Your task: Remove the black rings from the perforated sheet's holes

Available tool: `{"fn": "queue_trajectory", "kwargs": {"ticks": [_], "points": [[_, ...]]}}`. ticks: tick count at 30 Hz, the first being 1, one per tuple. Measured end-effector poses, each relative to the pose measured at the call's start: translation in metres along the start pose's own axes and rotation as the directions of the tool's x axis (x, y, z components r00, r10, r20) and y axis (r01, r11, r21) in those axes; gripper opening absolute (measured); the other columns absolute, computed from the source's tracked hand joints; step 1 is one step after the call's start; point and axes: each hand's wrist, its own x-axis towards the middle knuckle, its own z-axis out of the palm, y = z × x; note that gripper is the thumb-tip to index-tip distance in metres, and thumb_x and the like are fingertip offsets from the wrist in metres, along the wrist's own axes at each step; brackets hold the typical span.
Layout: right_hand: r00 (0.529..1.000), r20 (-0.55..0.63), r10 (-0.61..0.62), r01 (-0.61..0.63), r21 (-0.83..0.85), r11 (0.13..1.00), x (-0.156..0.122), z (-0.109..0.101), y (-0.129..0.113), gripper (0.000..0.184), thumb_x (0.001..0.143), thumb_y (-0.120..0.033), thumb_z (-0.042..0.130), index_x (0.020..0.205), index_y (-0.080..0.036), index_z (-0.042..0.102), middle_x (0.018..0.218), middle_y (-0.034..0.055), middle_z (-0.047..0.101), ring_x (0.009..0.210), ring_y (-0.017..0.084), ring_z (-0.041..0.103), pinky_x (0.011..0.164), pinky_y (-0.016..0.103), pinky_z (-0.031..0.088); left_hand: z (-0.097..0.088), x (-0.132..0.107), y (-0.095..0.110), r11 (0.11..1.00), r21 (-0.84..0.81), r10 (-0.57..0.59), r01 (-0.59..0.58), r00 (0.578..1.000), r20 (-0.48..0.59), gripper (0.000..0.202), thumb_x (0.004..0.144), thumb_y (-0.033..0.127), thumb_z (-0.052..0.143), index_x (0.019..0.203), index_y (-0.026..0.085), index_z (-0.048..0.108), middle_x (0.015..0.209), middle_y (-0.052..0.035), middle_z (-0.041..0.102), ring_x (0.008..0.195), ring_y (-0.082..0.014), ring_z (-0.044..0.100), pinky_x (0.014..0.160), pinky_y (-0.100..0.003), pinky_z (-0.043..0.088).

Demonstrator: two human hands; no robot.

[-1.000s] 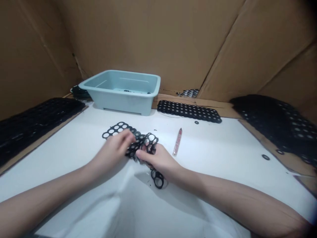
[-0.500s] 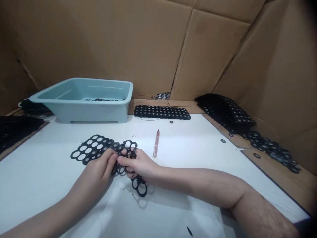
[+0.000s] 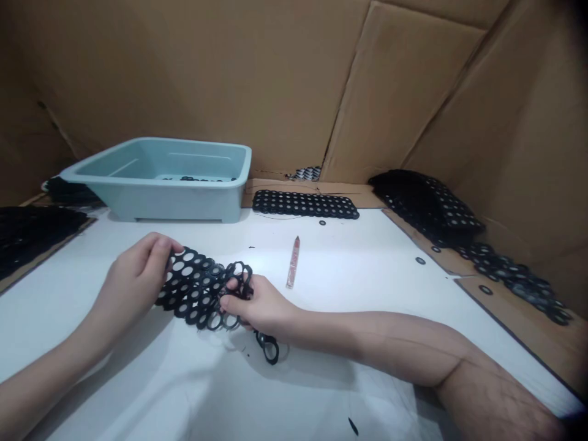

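Between my two hands stretches a black rubber sheet of joined rings [image 3: 195,288], some holes open and some filled with pale discs. My left hand [image 3: 142,266] grips its far left end, thumb and fingers pinched together. At the right end, my right hand [image 3: 260,303] is closed on the bunched rings. A short piece of black rings [image 3: 269,348] hangs below my right hand; whether it joins the sheet is hidden. A slim pointed tool in a clear reddish sleeve [image 3: 293,263] lies on the white table [image 3: 340,269], right of my hands.
A pale blue tub [image 3: 184,202] with black rings inside stands at the back left. Behind the tool lies a flat black ring sheet [image 3: 305,204]. Dark sheets [image 3: 427,208] are piled at the right, with loose rings [image 3: 514,278] nearby. Cardboard walls [image 3: 206,73] enclose the table.
My left hand has moved left from the sheet's middle to its left end. The sheet's middle now shows, and my right hand keeps its hold.
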Motion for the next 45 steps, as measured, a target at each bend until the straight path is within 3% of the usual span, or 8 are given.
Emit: {"fn": "queue_trajectory", "kwargs": {"ticks": [2,5,8,18,27,38,41,45], "points": [[0.999,0.047,-0.019,0.019,0.019,1.000,0.003,-0.001,0.001,0.014,0.075,-0.025,0.058,0.072,-0.015,0.050,0.066,-0.0010,0.052,0.049,0.004,0.042,0.042,0.015,0.033,0.001,0.000,0.001,0.997,0.073,0.013,-0.016,0.999,0.046,0.030,0.088,0.038,0.025,0.085,0.021,0.049,0.067,0.0042,0.053,0.067,-0.0142,0.052,0.060,-0.023,0.037],[0.998,0.061,0.013,-0.015,0.038,0.999,0.006,-0.003,-0.001,0.022,0.075,-0.036,0.059,0.073,-0.015,0.053,0.067,0.0006,0.053,0.054,0.006,0.048,0.041,0.014,0.033,0.014,-0.008,0.005,0.993,0.108,0.027,-0.054,0.973,0.231,0.029,0.087,0.042,0.026,0.082,0.023,0.047,0.074,0.0020,0.060,0.069,-0.0179,0.057,0.061,-0.026,0.037],[0.996,0.044,0.071,-0.071,-0.009,0.997,0.004,-0.003,-0.005,0.018,0.075,-0.031,0.059,0.072,-0.014,0.054,0.065,0.0010,0.054,0.055,0.007,0.050,0.042,0.014,0.035,0.027,-0.015,0.005,0.993,0.100,0.021,-0.060,0.936,0.351,0.031,0.086,0.045,0.024,0.078,0.023,0.045,0.070,-0.0003,0.061,0.064,-0.0195,0.058,0.056,-0.027,0.037],[0.996,0.089,0.018,-0.026,0.092,0.995,0.005,0.004,-0.006,0.014,0.079,-0.013,0.041,0.067,-0.016,0.048,0.062,-0.0020,0.051,0.049,0.007,0.046,0.047,0.019,0.039,0.030,-0.023,0.004,0.999,0.007,0.034,-0.041,0.909,0.416,0.031,0.086,0.049,0.022,0.086,0.024,0.042,0.079,-0.0035,0.063,0.071,-0.0213,0.060,0.059,-0.027,0.041],[0.992,0.084,-0.097,0.082,0.168,0.982,0.004,0.004,-0.006,0.020,0.083,-0.022,0.048,0.065,-0.015,0.049,0.054,-0.0034,0.048,0.054,0.008,0.047,0.059,0.019,0.042,0.026,-0.028,0.011,0.997,0.055,0.038,-0.061,0.938,0.343,0.024,0.085,0.044,0.026,0.083,0.025,0.039,0.068,-0.0017,0.059,0.059,-0.0203,0.059,0.053,-0.027,0.039],[0.975,0.220,-0.033,-0.060,0.401,0.914,0.017,0.000,0.014,0.018,0.075,-0.026,0.052,0.062,-0.015,0.046,0.055,-0.0013,0.052,0.052,0.010,0.051,0.058,0.024,0.042,0.019,-0.018,0.017,0.996,-0.023,0.092,-0.089,0.935,0.344,0.034,0.085,0.045,0.028,0.066,0.021,0.042,0.054,0.0026,0.052,0.052,-0.0147,0.049,0.052,-0.025,0.033],[0.988,0.149,-0.050,-0.018,0.427,0.904,0.016,-0.001,0.014,0.021,0.074,-0.023,0.051,0.058,-0.016,0.041,0.052,-0.0033,0.046,0.049,0.007,0.046,0.052,0.020,0.037,0.007,-0.007,0.013,0.998,-0.014,0.067,-0.066,0.971,0.229,0.032,0.085,0.041,0.031,0.064,0.020,0.043,0.052,0.0027,0.049,0.053,-0.0144,0.047,0.053,-0.025,0.032],[0.999,0.044,-0.013,-0.008,0.437,0.900,0.017,0.000,0.014,0.024,0.077,-0.025,0.050,0.058,-0.016,0.040,0.055,-0.0033,0.045,0.051,0.007,0.044,0.051,0.019,0.036,-0.010,0.004,0.004,0.996,-0.044,-0.076,0.073,0.994,-0.073,0.030,0.085,0.037,0.030,0.069,0.019,0.049,0.055,0.0018,0.047,0.057,-0.0150,0.047,0.055,-0.026,0.033]]}}
